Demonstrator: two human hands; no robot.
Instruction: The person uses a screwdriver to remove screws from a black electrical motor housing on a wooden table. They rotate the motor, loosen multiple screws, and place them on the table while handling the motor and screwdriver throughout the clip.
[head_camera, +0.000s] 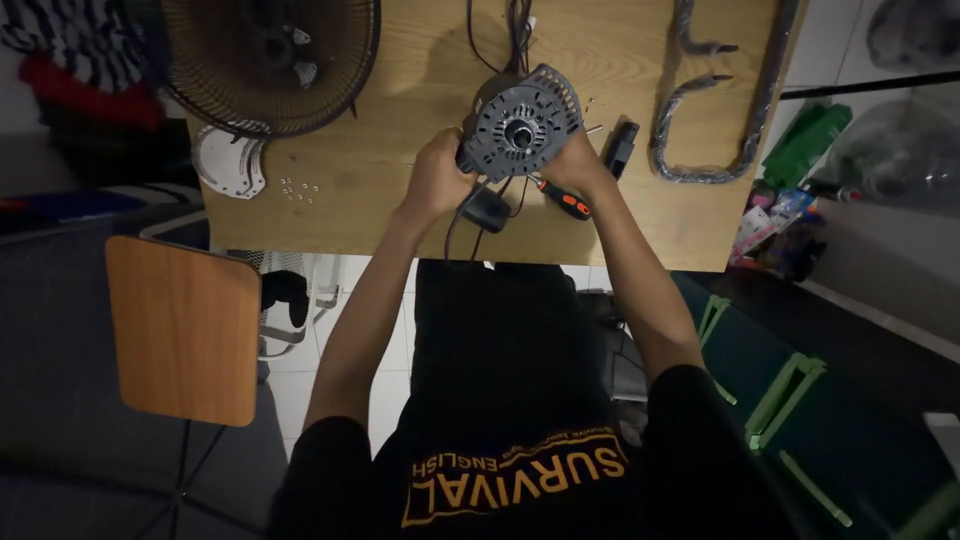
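Observation:
A round grey fan motor housing (522, 122) with slotted vents is held upright over the wooden table (400, 205). My left hand (437, 175) grips its lower left edge. My right hand (573, 165) grips its lower right edge. Black cables run from the housing, and a small black box (487, 210) hangs on a cable just below my hands. An orange-handled screwdriver (563, 201) lies on the table under my right hand.
A dark wire fan guard (268, 62) lies at the table's back left, with a white disc (230, 162) and small screws (298, 188) beside it. A black block (620, 146) and bent tubing (712, 130) lie at right. A wooden chair seat (185, 330) stands at left.

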